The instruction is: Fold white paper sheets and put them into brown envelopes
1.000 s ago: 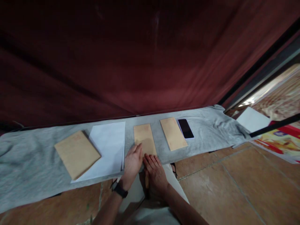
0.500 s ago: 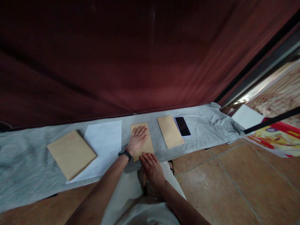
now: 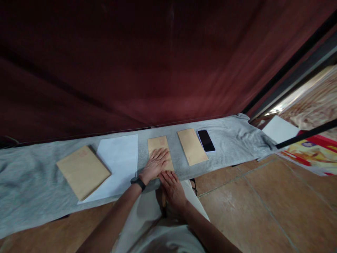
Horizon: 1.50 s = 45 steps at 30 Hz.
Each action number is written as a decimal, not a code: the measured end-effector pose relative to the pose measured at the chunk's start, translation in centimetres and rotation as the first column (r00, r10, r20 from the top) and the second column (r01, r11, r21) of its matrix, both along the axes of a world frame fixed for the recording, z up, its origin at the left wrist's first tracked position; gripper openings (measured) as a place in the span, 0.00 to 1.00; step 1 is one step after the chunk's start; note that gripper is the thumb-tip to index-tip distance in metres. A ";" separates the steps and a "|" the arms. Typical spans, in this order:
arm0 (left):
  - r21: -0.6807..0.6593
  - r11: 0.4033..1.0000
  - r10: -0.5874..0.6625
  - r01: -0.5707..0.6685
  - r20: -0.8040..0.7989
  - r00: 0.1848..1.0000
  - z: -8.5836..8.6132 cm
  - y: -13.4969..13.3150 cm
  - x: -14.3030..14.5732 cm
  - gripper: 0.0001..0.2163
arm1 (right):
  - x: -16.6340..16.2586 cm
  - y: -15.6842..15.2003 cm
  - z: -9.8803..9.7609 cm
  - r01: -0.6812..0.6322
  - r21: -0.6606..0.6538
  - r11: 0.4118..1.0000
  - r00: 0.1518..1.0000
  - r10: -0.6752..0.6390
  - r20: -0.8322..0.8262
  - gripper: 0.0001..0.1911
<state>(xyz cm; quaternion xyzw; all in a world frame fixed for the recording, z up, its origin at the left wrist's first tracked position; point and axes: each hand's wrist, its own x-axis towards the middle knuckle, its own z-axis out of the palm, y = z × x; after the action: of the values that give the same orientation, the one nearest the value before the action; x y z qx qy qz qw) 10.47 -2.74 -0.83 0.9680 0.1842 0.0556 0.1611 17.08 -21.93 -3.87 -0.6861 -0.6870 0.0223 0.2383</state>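
Observation:
A brown paper envelope lies flat on the grey cloth in front of me. My left hand, a dark band at its wrist, rests on the envelope with its fingers stretched out. At the near edge of the same envelope, my right hand lies flat with its fingertips on the paper. Part of the envelope is hidden beneath both hands. To the right is a second brown envelope, which neither hand touches.
A stack of brown envelopes overlaps white paper sheets on the left. Beside the right envelope lies a smartphone. A dark red panel rises behind the grey cloth. A colourful printed box sits at the far right.
My left hand has slid down the envelope toward me, uncovering red print near its far end. My right hand stays at the near edge. The view has shifted slightly.

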 end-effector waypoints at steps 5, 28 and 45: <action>-0.150 0.989 -0.004 0.010 0.046 0.999 0.0 -2.3 -2.1 0.24 | -0.1 -0.1 -0.8 0.008 0.035 0.999 1.000 -0.008 0.005 0.28; -0.918 0.190 0.867 -0.349 -0.009 0.497 2.8 -6.5 -4.7 0.28 | -0.1 0.9 1.6 0.100 0.075 0.992 0.995 -0.099 -0.017 0.29; -0.991 0.010 0.832 -0.133 -0.065 0.551 3.0 -11.2 -1.9 0.33 | 2.3 1.7 3.7 0.422 -0.206 0.883 -0.295 -0.081 -0.952 0.21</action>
<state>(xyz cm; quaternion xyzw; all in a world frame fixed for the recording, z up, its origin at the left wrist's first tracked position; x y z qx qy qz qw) 8.58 -13.96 2.21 0.4457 0.4657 0.2695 0.7154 19.41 -20.19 -0.17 -0.5050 -0.0705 0.4182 0.7518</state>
